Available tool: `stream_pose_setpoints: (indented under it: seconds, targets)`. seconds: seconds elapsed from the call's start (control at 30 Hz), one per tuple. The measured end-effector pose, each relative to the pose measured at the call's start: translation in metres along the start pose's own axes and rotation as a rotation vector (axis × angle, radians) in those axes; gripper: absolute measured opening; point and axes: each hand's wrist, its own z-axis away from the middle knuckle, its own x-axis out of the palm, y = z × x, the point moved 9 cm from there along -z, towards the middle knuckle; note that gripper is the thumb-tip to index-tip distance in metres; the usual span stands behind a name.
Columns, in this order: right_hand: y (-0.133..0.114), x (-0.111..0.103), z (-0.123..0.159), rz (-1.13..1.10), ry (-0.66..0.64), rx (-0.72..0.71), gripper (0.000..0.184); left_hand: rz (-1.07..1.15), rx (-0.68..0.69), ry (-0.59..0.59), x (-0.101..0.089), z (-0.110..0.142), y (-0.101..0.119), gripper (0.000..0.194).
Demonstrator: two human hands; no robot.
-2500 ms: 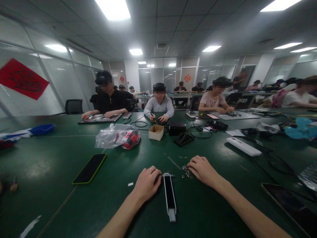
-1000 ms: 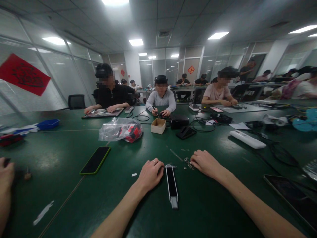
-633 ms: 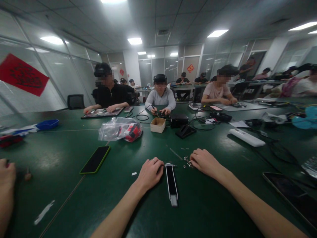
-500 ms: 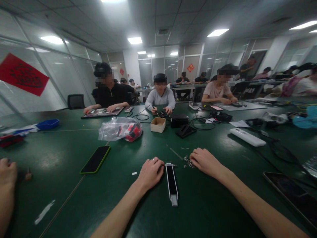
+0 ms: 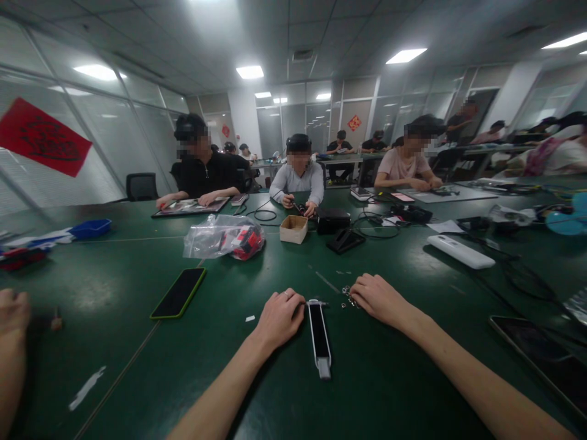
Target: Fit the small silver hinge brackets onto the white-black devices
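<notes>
My left hand point(image 5: 280, 315) lies on the green table with its fingers curled and closed at the head of a long narrow black piece with white edges point(image 5: 320, 336). A thin rod point(image 5: 323, 304) crosses that end, and its left tip meets my fingers. The piece's grey end point(image 5: 324, 368) points toward me. To the right, my right hand point(image 5: 378, 297) has its fingers bent down and together at a small heap of shiny metal parts point(image 5: 347, 293), which look like nuts. Its fingertips touch the heap's edge; whatever they pinch is hidden.
A green-edged phone point(image 5: 178, 293) lies left, a white scrap point(image 5: 250, 318) nearer. Ahead are a plastic bag with red parts point(image 5: 224, 237), a small open box point(image 5: 293, 230) and a black stand point(image 5: 345, 241). Another person's hand point(image 5: 13, 311) rests at far left; a tablet point(image 5: 541, 354) lies right.
The view has tilted down, so the scene sits higher. Another person's hand has come in at the left edge. My hands keep almost the same places by the black piece and the metal parts.
</notes>
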Motion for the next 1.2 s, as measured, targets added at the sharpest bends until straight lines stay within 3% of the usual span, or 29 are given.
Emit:
stream_pose_setpoints:
  seconds: [0.37, 0.63, 0.83, 1.03, 1.2]
  targets:
    - [0.005, -0.001, -0.001, -0.013, 0.098, 0.023, 0.024, -0.006, -0.007, -0.004, 0.000, 0.000, 0.000, 0.016]
    - [0.006, -0.003, 0.001, -0.311, 0.104, 0.074, 0.026, -0.018, -0.018, 0.019, -0.002, 0.000, -0.001, 0.016]
    - [-0.023, -0.011, 0.005, -0.583, 0.117, 0.065, 0.023, 0.001, 0.005, 0.119, -0.014, 0.001, 0.005, 0.017]
    - [-0.063, -0.012, 0.009, -0.833, 0.158, -0.005, 0.024, 0.032, 0.144, 0.195, -0.018, 0.005, 0.024, 0.018]
    - [-0.073, -0.005, 0.010, -0.953, 0.215, -0.001, 0.027, 0.041, 0.190, 0.214, -0.015, 0.007, 0.029, 0.021]
